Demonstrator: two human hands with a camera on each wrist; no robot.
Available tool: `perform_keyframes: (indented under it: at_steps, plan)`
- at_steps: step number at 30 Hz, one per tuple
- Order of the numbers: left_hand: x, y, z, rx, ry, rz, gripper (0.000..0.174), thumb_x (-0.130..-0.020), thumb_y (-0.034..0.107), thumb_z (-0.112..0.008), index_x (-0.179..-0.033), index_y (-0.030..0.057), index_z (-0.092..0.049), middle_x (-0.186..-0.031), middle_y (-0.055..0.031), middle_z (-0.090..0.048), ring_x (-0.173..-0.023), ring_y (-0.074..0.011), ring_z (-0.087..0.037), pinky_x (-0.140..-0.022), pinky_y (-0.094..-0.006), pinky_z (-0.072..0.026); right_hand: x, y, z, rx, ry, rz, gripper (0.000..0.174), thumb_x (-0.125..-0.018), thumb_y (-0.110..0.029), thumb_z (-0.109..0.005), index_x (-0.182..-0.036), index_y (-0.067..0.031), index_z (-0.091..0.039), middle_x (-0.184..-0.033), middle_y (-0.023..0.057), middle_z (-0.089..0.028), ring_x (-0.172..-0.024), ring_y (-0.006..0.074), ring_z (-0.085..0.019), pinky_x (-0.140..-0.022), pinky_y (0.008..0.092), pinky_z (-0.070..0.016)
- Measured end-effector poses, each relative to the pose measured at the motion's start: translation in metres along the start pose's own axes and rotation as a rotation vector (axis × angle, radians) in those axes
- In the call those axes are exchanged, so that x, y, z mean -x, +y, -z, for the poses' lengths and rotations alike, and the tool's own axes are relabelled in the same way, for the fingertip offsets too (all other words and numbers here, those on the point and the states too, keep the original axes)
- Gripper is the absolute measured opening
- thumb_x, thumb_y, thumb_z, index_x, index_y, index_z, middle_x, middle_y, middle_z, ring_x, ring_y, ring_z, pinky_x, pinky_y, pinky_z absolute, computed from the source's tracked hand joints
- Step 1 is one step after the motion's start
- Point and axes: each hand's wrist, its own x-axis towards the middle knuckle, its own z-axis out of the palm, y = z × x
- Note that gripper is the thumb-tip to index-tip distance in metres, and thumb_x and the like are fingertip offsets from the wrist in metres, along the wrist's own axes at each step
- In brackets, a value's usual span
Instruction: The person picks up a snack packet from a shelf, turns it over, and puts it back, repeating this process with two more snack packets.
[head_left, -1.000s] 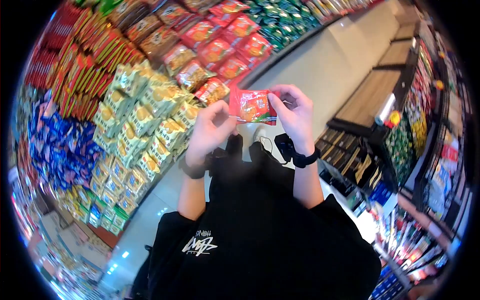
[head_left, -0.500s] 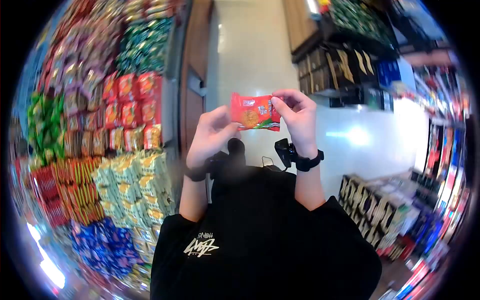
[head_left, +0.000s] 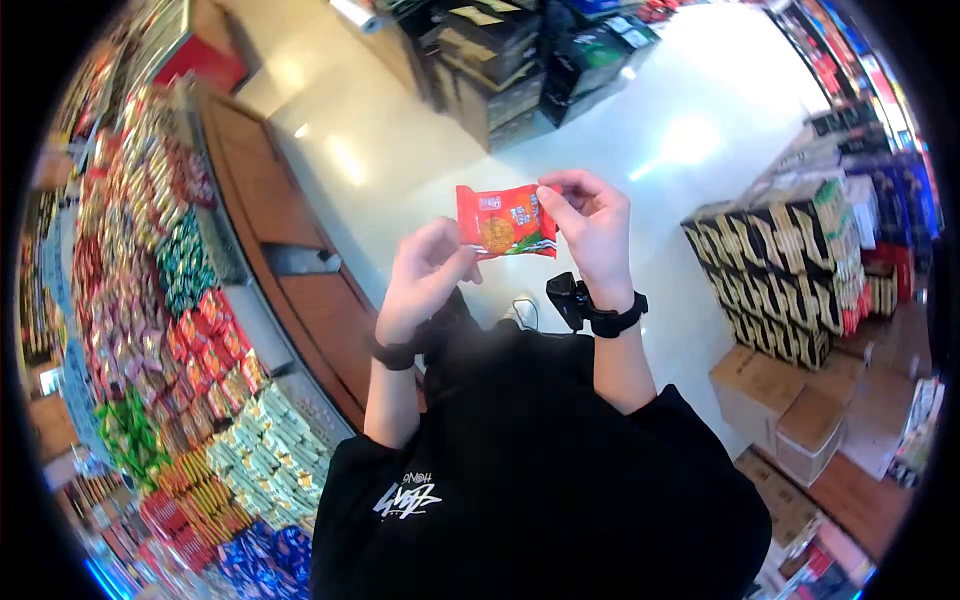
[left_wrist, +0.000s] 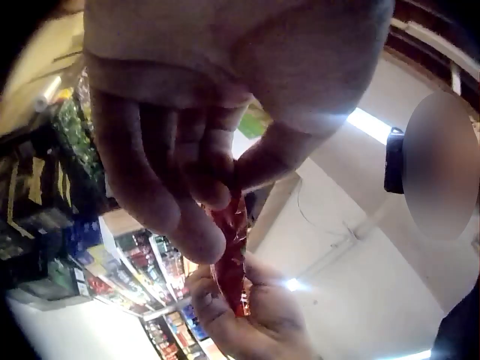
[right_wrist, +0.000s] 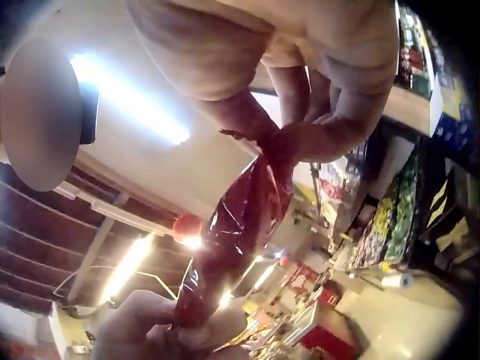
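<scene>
A small red snack packet [head_left: 508,222] with a round biscuit picture is held up in front of the chest, between both hands. My left hand [head_left: 422,272] pinches its left edge between thumb and fingers. At the upper right corner, my right hand [head_left: 592,232] grips the packet with the thumb on top. The left wrist view catches the packet [left_wrist: 231,262] edge-on, with a hand at each end. In the right wrist view its shiny wrapper [right_wrist: 236,225] stretches, creased, from one hand to the other.
Sloping bins of wrapped snacks [head_left: 140,330] run along the left, edged by a brown wooden side panel [head_left: 300,300]. Black-and-tan cartons [head_left: 770,270] are stacked at the right, above brown cardboard boxes [head_left: 765,390]. Dark boxes [head_left: 490,60] stand ahead on the pale floor [head_left: 400,150].
The head view has turned to the right, so the snack bins have swung to the lower left and the stacked cartons have come up on the right. Both hands keep holding the packet.
</scene>
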Motion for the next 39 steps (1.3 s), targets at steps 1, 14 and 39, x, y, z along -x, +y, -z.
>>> perform_keyframes:
  at_steps: [1,14,39]
  plan:
    - [-0.008,0.000,-0.018,-0.040,-0.044,-0.002,0.004,-0.091,0.000,-0.055,-0.087,0.0020,-0.053,-0.078,-0.0056,-0.064,-0.069,-0.0121,-0.063,-0.065,-0.0245,-0.0501,0.005,-0.002,0.020,0.027,0.049,0.022,0.009,-0.086,-0.002,-0.065,-0.094,0.0021,-0.067,-0.081,0.0011,-0.065,-0.070,0.0043,-0.057,-0.063,0.0188,-0.0451]
    - [-0.117,-0.038,-0.238,-0.203,-0.617,0.078,0.005,-0.087,-0.002,-0.056,-0.084,0.0021,-0.054,-0.077,-0.0036,-0.063,-0.068,-0.0096,-0.063,-0.062,-0.0214,-0.0470,0.084,0.002,0.243,0.079,0.699,-0.029,0.008,-0.085,-0.006,-0.065,-0.090,0.0004,-0.067,-0.081,0.0040,-0.067,-0.074,0.0081,-0.062,-0.070,0.0239,-0.0489]
    - [-0.234,-0.112,-0.640,-0.236,-1.283,0.091,0.003,-0.084,-0.001,-0.060,-0.081,-0.0017,-0.060,-0.070,-0.0052,-0.065,-0.060,-0.0106,-0.063,-0.059,-0.0235,-0.0485,0.151,0.001,0.551,0.112,1.499,-0.006,0.010,-0.086,-0.002,-0.066,-0.094,0.0025,-0.066,-0.081,0.0026,-0.067,-0.073,0.0056,-0.061,-0.066,0.0209,-0.0490]
